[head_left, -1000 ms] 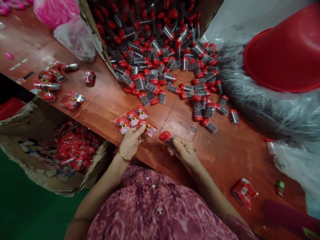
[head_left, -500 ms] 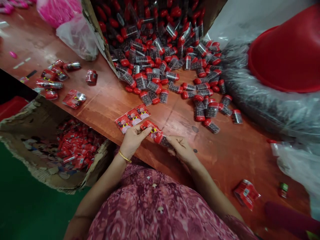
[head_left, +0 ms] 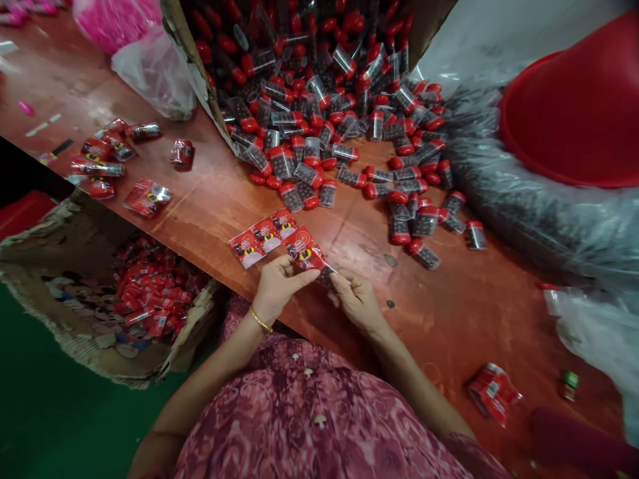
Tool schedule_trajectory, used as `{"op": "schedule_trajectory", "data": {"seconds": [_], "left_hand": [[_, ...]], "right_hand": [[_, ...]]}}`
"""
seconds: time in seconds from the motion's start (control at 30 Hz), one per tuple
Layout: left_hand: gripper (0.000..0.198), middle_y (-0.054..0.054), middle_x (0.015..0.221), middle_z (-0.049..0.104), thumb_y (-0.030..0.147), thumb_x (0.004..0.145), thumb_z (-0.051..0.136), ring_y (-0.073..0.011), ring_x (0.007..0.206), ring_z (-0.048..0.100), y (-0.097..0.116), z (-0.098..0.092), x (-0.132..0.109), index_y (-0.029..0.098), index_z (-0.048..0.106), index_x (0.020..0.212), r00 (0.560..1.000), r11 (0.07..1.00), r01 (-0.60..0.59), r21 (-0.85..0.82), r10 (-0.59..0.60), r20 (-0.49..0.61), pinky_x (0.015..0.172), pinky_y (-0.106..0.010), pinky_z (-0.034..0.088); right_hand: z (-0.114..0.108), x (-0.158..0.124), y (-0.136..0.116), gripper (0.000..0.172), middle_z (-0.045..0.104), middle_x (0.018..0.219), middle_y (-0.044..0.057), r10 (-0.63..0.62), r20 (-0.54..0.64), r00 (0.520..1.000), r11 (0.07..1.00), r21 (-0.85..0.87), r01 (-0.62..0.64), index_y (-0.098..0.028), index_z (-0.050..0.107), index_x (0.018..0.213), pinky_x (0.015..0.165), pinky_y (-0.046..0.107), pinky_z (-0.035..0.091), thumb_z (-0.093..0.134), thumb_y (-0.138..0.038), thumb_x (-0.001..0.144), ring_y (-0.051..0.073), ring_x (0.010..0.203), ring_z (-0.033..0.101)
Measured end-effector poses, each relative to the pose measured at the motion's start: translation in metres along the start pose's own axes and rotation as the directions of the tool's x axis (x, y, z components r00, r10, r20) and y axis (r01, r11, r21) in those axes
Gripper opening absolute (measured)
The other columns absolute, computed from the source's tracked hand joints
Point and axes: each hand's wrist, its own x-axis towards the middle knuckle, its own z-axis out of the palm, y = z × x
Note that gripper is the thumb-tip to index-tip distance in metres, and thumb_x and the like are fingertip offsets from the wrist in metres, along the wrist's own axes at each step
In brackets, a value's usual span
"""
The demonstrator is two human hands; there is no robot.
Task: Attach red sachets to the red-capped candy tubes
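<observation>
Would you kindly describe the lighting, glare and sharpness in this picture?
Head view: pale glare on the tabletop beyond the right hand; head view: deep shadow inside the cardboard carton; head view: fine print on the red wrapper in the left hand too soft to read.

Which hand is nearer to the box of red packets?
Left. The left hand is to the right of the box; the right hand is farther right, past the left one.
</observation>
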Motion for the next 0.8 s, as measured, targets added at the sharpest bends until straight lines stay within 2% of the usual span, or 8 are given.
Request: {"op": "schedule_trajectory", "data": {"seconds": [0.07,0.2,0.33,0.53,0.7,0.8], "left_hand": [[0.027,-0.002,0.077,0.072,0.028,0.054,0.080,-0.0129,0.070,0.064,0.003,0.001,0.000,0.015,0.068,0.074,1.000,1.000,0.007,0.003,-0.007,0.005,0.074,-0.025,0.050],[0.031,-0.002,0.069,0.071,0.032,0.047,0.083,-0.0131,0.065,0.063,-0.002,0.007,0.000,0.014,0.068,0.068,0.995,0.995,0.062,-0.078,-0.068,-0.074,0.071,-0.026,0.049],[0.034,-0.003,0.074,0.071,0.028,0.047,0.083,-0.0127,0.071,0.063,-0.011,0.012,-0.004,0.014,0.069,0.074,0.995,0.993,0.059,-0.103,-0.066,-0.069,0.074,-0.025,0.048],[0.030,-0.001,0.064,0.066,0.042,0.059,0.075,-0.0101,0.059,0.057,-0.009,0.008,0.001,0.013,0.067,0.066,0.998,1.000,-0.012,-0.029,0.010,-0.060,0.061,-0.022,0.046],[0.033,-0.001,0.053,0.063,0.045,0.059,0.074,-0.0114,0.048,0.055,-0.007,0.007,0.005,0.014,0.064,0.064,0.999,0.999,0.040,0.013,-0.041,0.027,0.049,-0.023,0.045],[0.033,0.001,0.046,0.057,0.048,0.066,0.068,-0.0112,0.040,0.051,-0.004,0.007,0.004,0.015,0.063,0.065,0.994,0.998,0.065,-0.006,-0.064,0.091,0.041,-0.023,0.041]], "right_hand": [[0.003,0.001,0.002,0.049,0.041,0.041,-0.006,0.007,0.001,1.000,0.999,0.046,-0.008,-0.020,0.044,0.056,0.040,0.022,0.028,0.045,-0.064,0.078,0.007,0.038,0.035],[0.011,0.001,0.009,0.048,0.040,0.041,-0.007,0.002,-0.038,0.999,0.995,0.105,0.002,-0.020,0.044,0.059,0.039,0.021,0.028,0.043,-0.064,0.079,0.007,0.037,0.035],[0.015,0.002,0.014,0.048,0.041,0.044,-0.006,-0.011,-0.122,0.993,0.993,0.115,0.025,-0.021,0.044,0.061,0.038,0.021,0.030,0.041,-0.064,0.081,0.007,0.038,0.037],[0.018,0.006,0.011,0.050,0.040,0.042,-0.008,0.074,-0.015,0.997,0.985,0.155,-0.070,-0.021,0.041,0.060,0.035,0.020,0.030,0.043,-0.068,0.076,0.006,0.034,0.036],[0.029,0.017,0.011,0.048,0.035,0.044,-0.010,0.142,-0.009,0.990,0.953,0.273,-0.135,-0.021,0.043,0.068,0.032,0.019,0.034,0.045,-0.069,0.075,0.005,0.032,0.031],[0.033,0.016,0.011,0.046,0.042,0.051,-0.008,0.133,-0.002,0.991,0.943,0.308,-0.126,-0.021,0.046,0.076,0.034,0.020,0.036,0.042,-0.067,0.078,0.006,0.035,0.035]]}}
